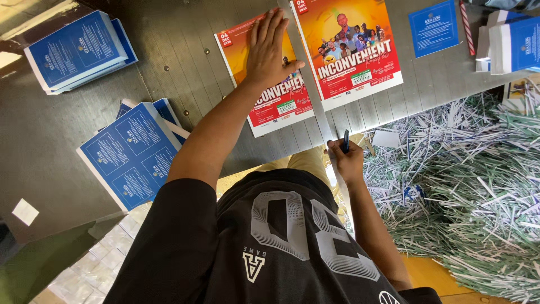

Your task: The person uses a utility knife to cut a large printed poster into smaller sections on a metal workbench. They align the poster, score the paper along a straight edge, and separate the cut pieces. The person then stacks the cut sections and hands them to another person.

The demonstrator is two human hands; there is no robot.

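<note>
Nearest the body, the right hand point(344, 159) is closed in a pinching grip around a dark blue cutter knife point(346, 141), its tip set at the near end of a long metal straightedge point(308, 79) that runs away across the dark worktop point(50, 135); the low, tight hold looks suited to drawing the blade steadily along the edge. To the right, a deep heap of thin paper trimmings point(467, 186) lies past the worktop's edge. To the left, a stack of blue printed sheets point(130, 153) sits just beside the forearm, within easy reach. Farther out, the left hand point(270, 50) lies flat with fingers spread, pressing on a red and orange poster point(273, 104) beside the straightedge, apparently to keep the paper from shifting. Across the straightedge lies a second poster point(349, 50) of the same design. Beyond, another blue stack point(76, 50) rests at the far left, and a single blue leaflet point(433, 28) and white-edged bundles point(514, 45) at the far right.
</note>
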